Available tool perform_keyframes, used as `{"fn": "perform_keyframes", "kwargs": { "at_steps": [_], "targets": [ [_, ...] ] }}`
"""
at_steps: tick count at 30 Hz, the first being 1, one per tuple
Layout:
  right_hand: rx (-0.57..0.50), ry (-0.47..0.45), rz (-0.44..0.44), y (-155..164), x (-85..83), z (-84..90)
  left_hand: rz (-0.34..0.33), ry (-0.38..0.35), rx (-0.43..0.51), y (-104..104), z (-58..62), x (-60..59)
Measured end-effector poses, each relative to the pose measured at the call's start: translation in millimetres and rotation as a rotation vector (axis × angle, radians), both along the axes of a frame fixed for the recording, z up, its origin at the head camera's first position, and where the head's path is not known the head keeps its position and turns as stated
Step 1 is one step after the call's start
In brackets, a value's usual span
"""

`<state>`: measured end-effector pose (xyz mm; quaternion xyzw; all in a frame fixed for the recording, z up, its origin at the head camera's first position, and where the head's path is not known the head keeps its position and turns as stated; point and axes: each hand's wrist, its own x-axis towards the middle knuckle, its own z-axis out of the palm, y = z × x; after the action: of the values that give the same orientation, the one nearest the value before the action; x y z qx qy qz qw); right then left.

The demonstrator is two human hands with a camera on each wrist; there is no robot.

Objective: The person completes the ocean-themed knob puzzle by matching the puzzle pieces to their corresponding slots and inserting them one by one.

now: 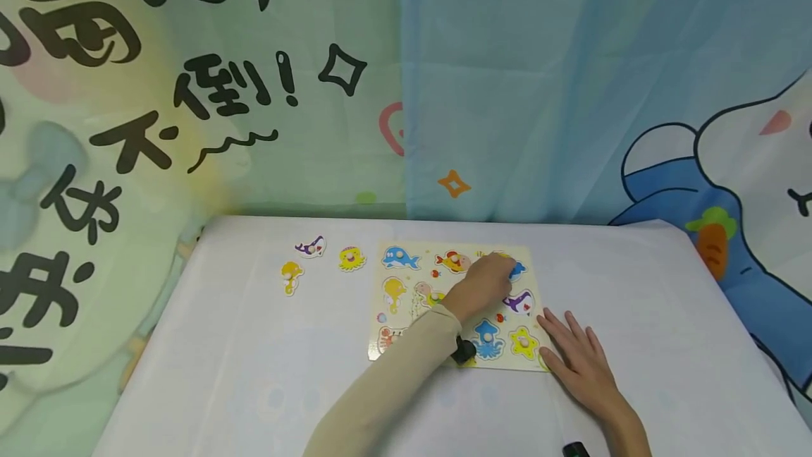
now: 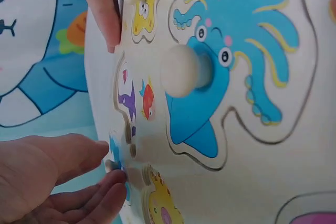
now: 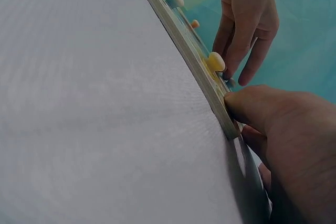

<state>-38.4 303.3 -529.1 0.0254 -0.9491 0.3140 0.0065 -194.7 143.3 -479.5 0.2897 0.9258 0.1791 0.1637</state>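
Observation:
A wooden knob puzzle board (image 1: pixel 406 319) with sea animals lies on the table. Over its upper right part my left hand (image 1: pixel 485 288) pinches the small knob (image 2: pixel 111 165) of a blue piece (image 1: pixel 517 271) between thumb and fingers. The fingers hide much of this piece. At the lower right corner my right hand (image 1: pixel 583 369) rests with fingers stretched along the edge, its thumb (image 3: pixel 252 106) touching the board's corner. Near the hands are a blue squid piece (image 1: pixel 488 339), a yellow starfish (image 1: pixel 524 343) and a purple whale picture (image 1: pixel 520 302).
Left of the board lie a loose purple-and-white whale piece (image 1: pixel 310 247), a yellow octopus piece (image 1: pixel 352 259) and another yellow piece (image 1: pixel 291 278). A white cloth covers the table (image 1: pixel 241 372). Behind it hangs a printed curtain (image 1: pixel 495 90).

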Motion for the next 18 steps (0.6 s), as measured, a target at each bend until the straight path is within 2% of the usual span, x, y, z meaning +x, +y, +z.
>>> {"fn": "perform_keyframes", "kwargs": {
  "at_steps": [5,11,18],
  "targets": [
    [0.000,-0.005,0.003,0.4,0.0,0.1,0.000,-0.015,-0.012,-1.4,2.8,1.8],
    [-0.008,0.009,0.008,1.7,-0.4,-0.6,-0.032,0.016,-0.038,0.5,8.3,7.2],
    [-0.008,-0.001,0.010,1.5,-1.5,0.5,-0.015,-0.010,-0.023,-3.5,10.3,9.2]
  ]
}}
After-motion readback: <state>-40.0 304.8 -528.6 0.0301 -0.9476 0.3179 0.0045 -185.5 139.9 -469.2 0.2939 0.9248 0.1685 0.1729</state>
